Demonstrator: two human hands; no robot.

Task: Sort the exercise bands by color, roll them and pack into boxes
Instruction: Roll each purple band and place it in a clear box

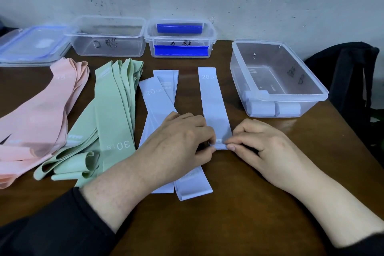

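A pale blue band marked 20 LB (212,97) lies lengthwise on the brown table, and its near end is curled into a small roll. My left hand (182,141) and my right hand (257,141) pinch that rolled end from either side. Under my left hand lies a pile of pale blue bands (160,97). To its left lies a heap of green bands (112,114), one marked 30 LB, and further left a heap of pink bands (39,114). The clear box at the right (324,91) holds rolled pale blue bands (262,108) against its front wall.
Two clear boxes stand at the back: one with nothing in it (108,25) and one (208,36) with blue clip handles. Clear lids with blue rims (31,45) lie stacked at the far left. A black bag (351,81) sits beyond the table's right edge.
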